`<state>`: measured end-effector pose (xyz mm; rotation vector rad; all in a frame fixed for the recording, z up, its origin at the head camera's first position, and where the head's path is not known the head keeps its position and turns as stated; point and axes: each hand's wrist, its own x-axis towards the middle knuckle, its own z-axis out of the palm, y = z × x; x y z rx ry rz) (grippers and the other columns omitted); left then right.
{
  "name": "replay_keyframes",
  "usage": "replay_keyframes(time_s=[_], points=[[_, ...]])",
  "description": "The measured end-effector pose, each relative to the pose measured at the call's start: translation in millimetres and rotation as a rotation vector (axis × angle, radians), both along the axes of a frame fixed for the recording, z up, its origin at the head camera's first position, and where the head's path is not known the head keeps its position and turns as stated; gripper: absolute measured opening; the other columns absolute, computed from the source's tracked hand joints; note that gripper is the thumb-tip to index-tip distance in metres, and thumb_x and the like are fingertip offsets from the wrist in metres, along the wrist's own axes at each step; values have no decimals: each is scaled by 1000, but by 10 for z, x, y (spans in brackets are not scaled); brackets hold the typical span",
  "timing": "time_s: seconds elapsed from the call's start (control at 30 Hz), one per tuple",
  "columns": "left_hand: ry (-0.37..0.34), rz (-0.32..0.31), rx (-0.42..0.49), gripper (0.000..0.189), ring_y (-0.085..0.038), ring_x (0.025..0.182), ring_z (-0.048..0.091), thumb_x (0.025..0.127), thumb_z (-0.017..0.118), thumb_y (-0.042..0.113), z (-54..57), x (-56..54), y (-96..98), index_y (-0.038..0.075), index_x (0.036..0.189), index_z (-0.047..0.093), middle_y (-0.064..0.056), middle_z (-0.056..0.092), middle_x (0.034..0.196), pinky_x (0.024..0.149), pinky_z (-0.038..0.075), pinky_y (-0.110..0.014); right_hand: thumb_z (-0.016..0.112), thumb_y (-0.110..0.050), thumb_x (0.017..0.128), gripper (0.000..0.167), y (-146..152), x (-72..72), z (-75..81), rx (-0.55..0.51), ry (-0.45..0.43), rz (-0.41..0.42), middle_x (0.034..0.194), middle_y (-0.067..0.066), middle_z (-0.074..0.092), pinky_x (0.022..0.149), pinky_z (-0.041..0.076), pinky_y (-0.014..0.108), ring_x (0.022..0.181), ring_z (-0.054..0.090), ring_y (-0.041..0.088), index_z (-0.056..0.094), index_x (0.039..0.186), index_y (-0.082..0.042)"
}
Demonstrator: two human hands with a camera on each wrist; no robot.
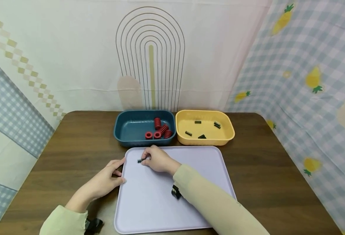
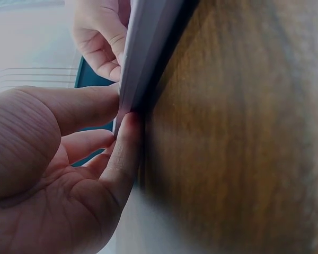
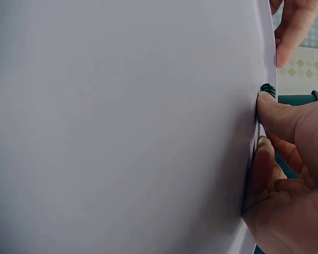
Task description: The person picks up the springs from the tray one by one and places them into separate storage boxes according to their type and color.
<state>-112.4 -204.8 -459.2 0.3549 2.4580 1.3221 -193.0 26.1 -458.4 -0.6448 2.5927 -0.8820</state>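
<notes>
In the head view, my right hand [image 1: 159,159] is over the upper left of the pale lavender tray [image 1: 157,202]. Its thumb and fingers pinch a small dark green coil spring [image 1: 139,161], which lies low at the tray surface. The right wrist view shows the coils of this spring [image 3: 268,90] past the thumb; the rest is hidden by the fingers. At the tray's left rim, my left hand [image 1: 106,180] touches the edge with thumb and fingertips, its fingers mostly straight. Close up, the left hand [image 2: 79,159] meets the rim [image 2: 128,79].
Behind the tray, a dark blue bin [image 1: 122,138] holds several red springs [image 1: 162,129]. To its right stands a yellow bin [image 1: 187,141] with several small dark green springs [image 1: 217,125]. All rest on a brown wooden table [image 1: 257,176], with patterned cloths behind.
</notes>
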Motion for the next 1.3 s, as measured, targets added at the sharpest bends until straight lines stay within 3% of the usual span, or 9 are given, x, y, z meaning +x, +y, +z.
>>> replay_keyframes(time_s=[0.3, 0.47, 0.7, 0.87, 1.03, 1.17, 1.3], points=[[15, 8, 4, 70, -24, 104, 53, 90, 67, 5, 32, 20, 24, -2, 150, 30, -18, 36, 140, 80, 49, -27, 70, -24, 91, 7, 43, 2, 33, -6, -11, 25, 94, -3, 52, 78, 43, 25, 84, 51, 9, 64, 91, -19], [15, 8, -6, 71, -24, 105, 53, 90, 67, 7, 10, 17, 5, 0, 150, 29, -18, 35, 142, 79, 49, -27, 65, -22, 94, 5, 165, 55, 61, -59, -40, -22, 88, -5, 56, 71, 44, 25, 78, 52, 9, 61, 94, -18], [24, 13, -19, 72, -24, 106, 52, 90, 67, 8, -43, 18, -14, 3, 151, 30, -15, 35, 142, 80, 49, -26, 63, -21, 96, 4, 681, 196, 180, -82, 78, -48, 87, -7, 58, 70, 47, 27, 79, 54, 9, 60, 99, -20], [38, 9, -6, 71, -25, 105, 53, 90, 67, 7, -28, 56, -7, 1, 150, 30, -18, 36, 141, 80, 49, -26, 64, -15, 95, 6, 1151, 205, 337, -121, 183, -137, 90, -5, 60, 73, 49, 29, 82, 56, 11, 63, 100, -15], [75, 6, -8, 68, -26, 106, 54, 90, 66, 4, -13, 73, -3, -5, 148, 30, -20, 38, 140, 81, 50, -29, 63, -16, 96, 7, 1581, 98, 438, -144, 276, -268, 90, 0, 62, 72, 48, 33, 81, 57, 15, 62, 101, -11], [88, 11, -16, 67, -27, 106, 54, 90, 64, 3, -7, 76, 7, -6, 147, 31, -20, 39, 139, 82, 50, -29, 59, -23, 98, 13, 1843, -34, 464, -132, 300, -376, 92, 2, 61, 70, 48, 35, 82, 57, 18, 61, 104, -11], [83, 7, -12, 67, -27, 106, 54, 91, 64, 4, -4, 93, 21, -5, 148, 31, -21, 38, 139, 82, 50, -29, 55, -27, 100, 19, 2030, -160, 446, -91, 286, -429, 95, 4, 60, 70, 47, 36, 86, 56, 21, 59, 108, -11]])
